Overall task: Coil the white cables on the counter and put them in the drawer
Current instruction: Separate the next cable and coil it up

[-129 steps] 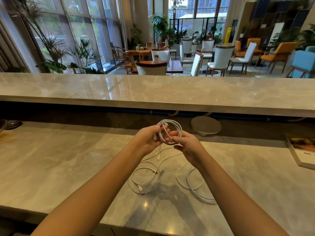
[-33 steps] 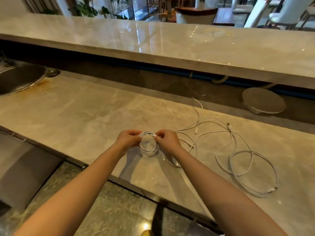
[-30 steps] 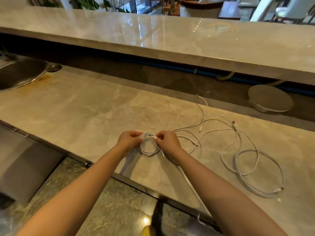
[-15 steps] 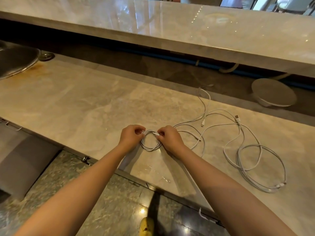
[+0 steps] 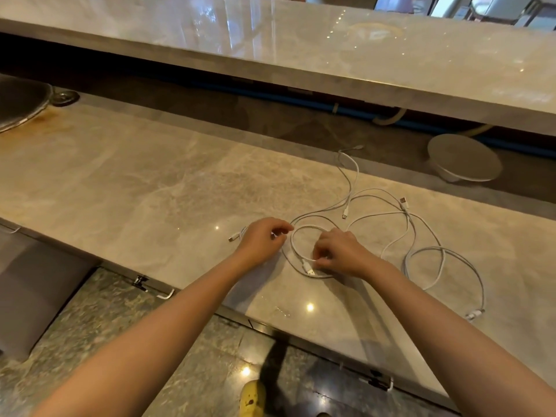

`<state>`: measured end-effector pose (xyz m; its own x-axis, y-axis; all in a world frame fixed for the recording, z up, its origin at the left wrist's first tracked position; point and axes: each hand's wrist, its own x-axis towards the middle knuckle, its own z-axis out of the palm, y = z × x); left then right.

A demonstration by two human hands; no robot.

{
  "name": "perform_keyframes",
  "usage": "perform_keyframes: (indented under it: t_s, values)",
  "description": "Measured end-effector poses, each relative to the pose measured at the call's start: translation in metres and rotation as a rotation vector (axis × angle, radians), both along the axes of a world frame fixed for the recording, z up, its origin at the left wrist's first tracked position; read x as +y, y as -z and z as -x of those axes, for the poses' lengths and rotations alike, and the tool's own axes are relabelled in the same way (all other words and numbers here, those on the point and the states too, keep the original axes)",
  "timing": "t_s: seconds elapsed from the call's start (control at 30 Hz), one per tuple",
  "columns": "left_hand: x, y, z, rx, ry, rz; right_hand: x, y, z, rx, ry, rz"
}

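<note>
A small coil of white cable (image 5: 296, 245) lies on the marble counter (image 5: 135, 188) between my hands. My left hand (image 5: 263, 237) rests on the coil's left side, fingers curled, with a plug end (image 5: 233, 237) sticking out to its left. My right hand (image 5: 340, 254) pinches the coil's lower right part near a connector (image 5: 308, 267). More white cables (image 5: 421, 251) sprawl loose over the counter to the right, with plugs lying free. No drawer shows as open in this view.
A raised marble bar top (image 5: 331, 55) runs along the back. A round grey dish (image 5: 464, 159) sits at the back right, a metal sink (image 5: 21, 103) at far left. The counter's front edge (image 5: 168, 291) has metal brackets; the stone floor and a yellow shoe (image 5: 252, 398) lie below.
The coil has loosened and spread wider, now lying flat on the counter. My hands have moved apart to its two sides. The view has tilted further down.
</note>
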<state>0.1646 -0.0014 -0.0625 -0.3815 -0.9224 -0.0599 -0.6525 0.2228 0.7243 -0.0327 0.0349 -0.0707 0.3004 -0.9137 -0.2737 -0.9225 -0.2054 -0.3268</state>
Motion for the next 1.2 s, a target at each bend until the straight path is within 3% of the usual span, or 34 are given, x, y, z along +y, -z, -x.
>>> perform_keyframes:
  t_s: [0.13, 0.2, 0.37, 0.5, 0.63, 0.77, 0.9, 1.03, 1.2]
  values:
    - [0.007, 0.001, 0.027, -0.137, 0.279, 0.009, 0.005, -0.006, 0.006, -0.153, 0.077, 0.118]
    - [0.006, -0.003, 0.036, -0.138, 0.306, 0.024, 0.005, -0.019, 0.012, -0.274, 0.139, 0.219]
    - [-0.005, -0.041, 0.056, 0.131, 0.054, -0.019, 0.002, -0.075, 0.033, -0.458, 0.240, 0.402]
    - [-0.010, -0.093, 0.074, 0.402, -0.016, -0.119, 0.002, -0.119, 0.055, -0.621, 0.361, 0.482]
    - [-0.010, -0.135, 0.088, 0.624, 0.048, -0.185, 0.008, -0.150, 0.070, -0.706, 0.386, 0.486]
    - [-0.008, -0.166, 0.099, 0.728, 0.121, -0.213, 0.019, -0.165, 0.083, -0.727, 0.375, 0.482]
    - [-0.006, -0.179, 0.098, 0.766, 0.275, -0.314, 0.020, -0.186, 0.092, -0.965, 0.537, 0.604]
    - [-0.007, -0.194, 0.091, 0.965, 0.442, -0.466, 0.021, -0.204, 0.101, -0.890, 0.490, 0.661]
    - [-0.012, -0.223, 0.085, 1.241, 0.419, -0.490, 0.028, -0.167, 0.111, -0.725, 0.440, 0.567]
